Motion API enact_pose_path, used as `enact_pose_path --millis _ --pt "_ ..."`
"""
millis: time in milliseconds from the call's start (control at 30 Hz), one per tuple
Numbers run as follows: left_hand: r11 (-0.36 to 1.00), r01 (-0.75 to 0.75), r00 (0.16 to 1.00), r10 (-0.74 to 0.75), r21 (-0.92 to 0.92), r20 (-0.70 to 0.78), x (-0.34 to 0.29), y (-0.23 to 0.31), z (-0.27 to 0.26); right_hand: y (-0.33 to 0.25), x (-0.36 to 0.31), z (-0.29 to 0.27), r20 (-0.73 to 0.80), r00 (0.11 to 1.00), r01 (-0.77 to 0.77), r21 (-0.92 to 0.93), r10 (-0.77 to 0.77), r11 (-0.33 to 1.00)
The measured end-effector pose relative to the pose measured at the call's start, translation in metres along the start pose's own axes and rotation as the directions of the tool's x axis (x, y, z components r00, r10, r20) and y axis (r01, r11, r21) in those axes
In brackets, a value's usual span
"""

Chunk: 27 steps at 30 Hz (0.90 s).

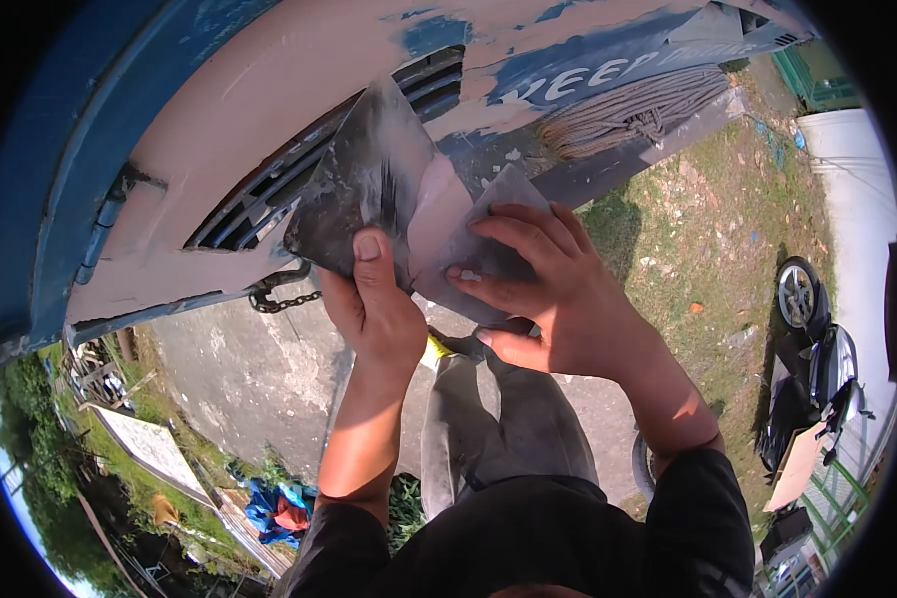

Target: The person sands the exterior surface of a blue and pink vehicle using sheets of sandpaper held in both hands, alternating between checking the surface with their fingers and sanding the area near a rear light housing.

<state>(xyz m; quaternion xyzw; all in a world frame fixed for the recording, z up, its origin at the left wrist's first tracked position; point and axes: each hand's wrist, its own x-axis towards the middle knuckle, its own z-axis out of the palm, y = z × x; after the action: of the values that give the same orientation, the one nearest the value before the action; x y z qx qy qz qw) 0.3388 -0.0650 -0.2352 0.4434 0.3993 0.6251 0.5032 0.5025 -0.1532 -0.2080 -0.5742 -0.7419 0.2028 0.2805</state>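
My left hand (377, 314) grips a dark, smeared flat board (344, 189) by its lower corner, thumb on top. A thick patch of pink putty (439, 204) lies along the board's right side. My right hand (568, 289) is closed on a thin grey putty spreader (510, 191), with fingers across its face and the thumb underneath. The spreader's left edge meets the putty; whether it also touches the board is hidden. Just beyond the board is a blue metal vehicle body (239, 110) largely coated in pink filler, with slatted vents (259, 204).
A short chain (274, 299) hangs from the panel's lower edge. Coiled rope (638, 112) lies along the vehicle at the upper right. Concrete ground (239, 389) and grass (698, 259) surround my legs. A motorcycle (817, 369) stands at right, a blue bundle (274, 508) at lower left.
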Motion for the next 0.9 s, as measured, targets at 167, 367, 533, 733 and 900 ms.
enact_pose_path --millis 167,367,533,733,900 --pt "-0.222 -0.434 0.654 0.588 0.873 0.475 0.007 -0.008 -0.082 0.045 0.023 0.019 -0.271 0.961 -0.085 -0.089 0.058 0.992" --pt "0.974 0.037 0.946 0.038 0.226 -0.322 -0.025 -0.031 -0.069 0.082 0.091 0.015 -0.684 0.703 -0.034 -0.308 -0.196 0.951" --pt "0.969 0.172 0.956 -0.121 0.177 -0.268 -0.040 -0.043 -0.070 0.096 0.126 0.020 -0.733 0.585 -0.035 -0.449 -0.347 0.893" --pt "0.960 0.224 0.958 -0.185 0.168 -0.219 -0.045 -0.044 -0.076 0.102 0.143 0.011 -0.726 0.517 -0.066 -0.561 -0.453 0.825" --pt "0.948 0.199 0.970 -0.154 0.249 -0.187 -0.043 -0.048 -0.083 0.107 0.153 0.008 -0.715 0.484 -0.097 -0.617 -0.504 0.781"
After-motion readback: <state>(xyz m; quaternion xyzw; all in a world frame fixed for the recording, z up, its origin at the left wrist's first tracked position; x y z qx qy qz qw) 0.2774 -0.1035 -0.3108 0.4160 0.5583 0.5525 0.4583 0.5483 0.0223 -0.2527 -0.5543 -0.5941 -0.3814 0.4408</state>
